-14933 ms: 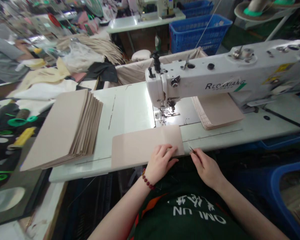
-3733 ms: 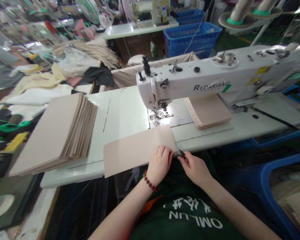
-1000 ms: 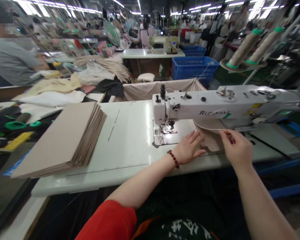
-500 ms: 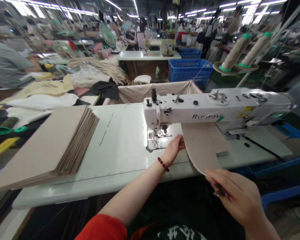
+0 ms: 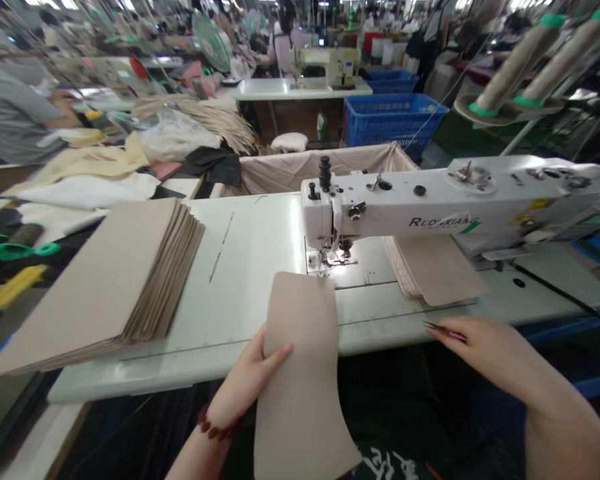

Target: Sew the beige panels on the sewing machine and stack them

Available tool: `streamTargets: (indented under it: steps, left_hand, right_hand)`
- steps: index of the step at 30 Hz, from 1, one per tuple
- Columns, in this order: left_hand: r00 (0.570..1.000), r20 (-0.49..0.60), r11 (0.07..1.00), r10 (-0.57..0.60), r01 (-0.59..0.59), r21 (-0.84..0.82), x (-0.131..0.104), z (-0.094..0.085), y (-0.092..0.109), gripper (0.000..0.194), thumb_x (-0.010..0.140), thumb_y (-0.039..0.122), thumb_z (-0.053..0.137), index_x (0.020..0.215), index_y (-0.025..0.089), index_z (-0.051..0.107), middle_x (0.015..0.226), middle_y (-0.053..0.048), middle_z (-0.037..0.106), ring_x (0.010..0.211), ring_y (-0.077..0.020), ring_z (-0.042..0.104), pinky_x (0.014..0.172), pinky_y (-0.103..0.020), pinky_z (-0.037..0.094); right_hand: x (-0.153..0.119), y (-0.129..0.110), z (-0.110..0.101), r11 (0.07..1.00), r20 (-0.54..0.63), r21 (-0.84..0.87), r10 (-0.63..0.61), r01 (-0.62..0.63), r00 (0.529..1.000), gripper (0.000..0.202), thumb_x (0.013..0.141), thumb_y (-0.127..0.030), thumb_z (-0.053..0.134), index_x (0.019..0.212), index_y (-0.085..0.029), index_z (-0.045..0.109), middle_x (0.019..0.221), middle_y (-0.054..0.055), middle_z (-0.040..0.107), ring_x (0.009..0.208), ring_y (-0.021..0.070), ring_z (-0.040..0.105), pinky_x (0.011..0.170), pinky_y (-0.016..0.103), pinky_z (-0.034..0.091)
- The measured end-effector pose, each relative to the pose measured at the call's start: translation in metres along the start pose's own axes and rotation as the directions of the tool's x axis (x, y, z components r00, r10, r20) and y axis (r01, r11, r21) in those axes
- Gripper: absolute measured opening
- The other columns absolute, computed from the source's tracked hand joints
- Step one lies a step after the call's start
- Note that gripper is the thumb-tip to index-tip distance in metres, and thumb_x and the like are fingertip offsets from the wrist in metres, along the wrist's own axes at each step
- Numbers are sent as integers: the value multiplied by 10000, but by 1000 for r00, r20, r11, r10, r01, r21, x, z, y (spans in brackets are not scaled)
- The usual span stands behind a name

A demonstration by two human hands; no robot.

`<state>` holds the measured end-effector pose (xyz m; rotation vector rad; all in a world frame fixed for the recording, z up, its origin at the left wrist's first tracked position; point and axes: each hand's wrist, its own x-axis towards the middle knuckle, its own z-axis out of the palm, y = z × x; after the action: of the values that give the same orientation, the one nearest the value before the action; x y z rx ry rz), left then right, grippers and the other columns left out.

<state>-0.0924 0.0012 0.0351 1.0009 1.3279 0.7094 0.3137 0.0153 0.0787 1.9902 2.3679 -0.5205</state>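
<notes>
My left hand (image 5: 253, 377) is closed on a beige fabric panel (image 5: 305, 360), thumb on top. The panel's upper end reaches the tabletop in front of the needle, and its lower part hangs over the front edge. My right hand (image 5: 480, 343) is closed around slim dark tweezers (image 5: 447, 331), their points facing left, near the table's front edge. The white sewing machine (image 5: 390, 200) stands beyond both hands, its presser foot (image 5: 337, 257) just past the panel's top. Under the machine's arm lies a small pile of beige panels (image 5: 445, 273).
A tall stack of beige panels (image 5: 95, 273) rests on the left of the white table (image 5: 240, 267). Behind is a cloth-lined bin (image 5: 300, 170), with a blue basket (image 5: 393, 120) farther back. Thread cones (image 5: 523, 67) stand at the right. A person in grey (image 5: 10, 120) sits at far left.
My left hand has moved left and toward me from beside the machine, now with a panel in it. My right hand has let go of the panel edge; its tweezers now show clearly.
</notes>
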Motion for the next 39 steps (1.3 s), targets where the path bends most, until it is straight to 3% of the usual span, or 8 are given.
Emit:
streamTargets:
  steps: [4,8,11,15,18,22,29,39]
  left_hand:
    - [972,-215,989,92,-65,130,-1,-37,-12,741,876,463,641,1490,224,303,1376,-129,561,1179,-318,611,961,-470,533]
    - [829,-405,814,385,-99,573,11,-54,-23,979,850,442,675,1578,245,53,1509,-183,371,1343,-356,451,1091,-558,392]
    - [746,-254,497,615,-117,860,18,-57,-28,796,886,409,631,1557,252,233,1622,-140,100,1474,-380,174,1168,-581,229]
    - [820,76,215,568,-236,948,27,-49,-29,610,996,375,457,1555,292,228,1614,-69,212,1492,-310,151,1178,-595,163]
    - [846,167,120,507,-260,958,29,-38,-29,599,1010,421,425,1557,319,206,1578,-55,315,1471,-300,231,1167,-622,147]
    - [835,180,91,520,-264,960,23,-32,-26,614,997,452,446,1554,306,233,1554,-72,359,1445,-298,288,1168,-576,212]
    - [823,225,115,521,-329,937,45,-30,-6,663,920,541,551,1514,322,350,1385,-99,478,1312,-311,423,1181,-584,172]
    - [804,393,159,447,-504,849,97,-14,21,735,896,578,563,1527,291,316,1593,-57,279,1481,-321,175,1198,-572,7]
  right_hand:
    - [19,18,2,992,-53,-114,54,-59,997,368,955,-527,430,985,-300,718,970,12,742,818,241,682,628,324,451]
    - [29,12,-2,992,-90,-118,32,-42,995,365,958,-494,431,1004,-276,720,1019,32,738,818,240,684,610,317,457]
    - [33,-15,-3,996,-73,-40,-83,80,994,338,961,-451,449,920,-251,718,913,34,741,770,211,679,638,305,480]
    - [64,-83,17,933,-128,83,-338,349,933,259,952,-302,479,1138,-265,654,1152,9,709,959,190,675,797,301,515]
    - [108,-129,43,898,-205,62,-416,436,886,474,944,-223,450,1410,-309,468,1461,-25,514,1172,194,606,846,299,528]
    - [149,-145,67,912,-181,-41,-408,407,895,577,920,-195,458,1474,-336,383,1510,-48,438,1133,213,634,803,328,555]
    - [141,-108,81,938,-208,-84,-346,336,915,532,932,-245,452,1459,-316,426,1494,-17,464,1142,211,628,798,343,562]
    - [143,-111,82,937,-237,-92,-349,337,907,517,940,-249,457,1447,-349,444,1484,-6,486,1129,204,629,778,329,568]
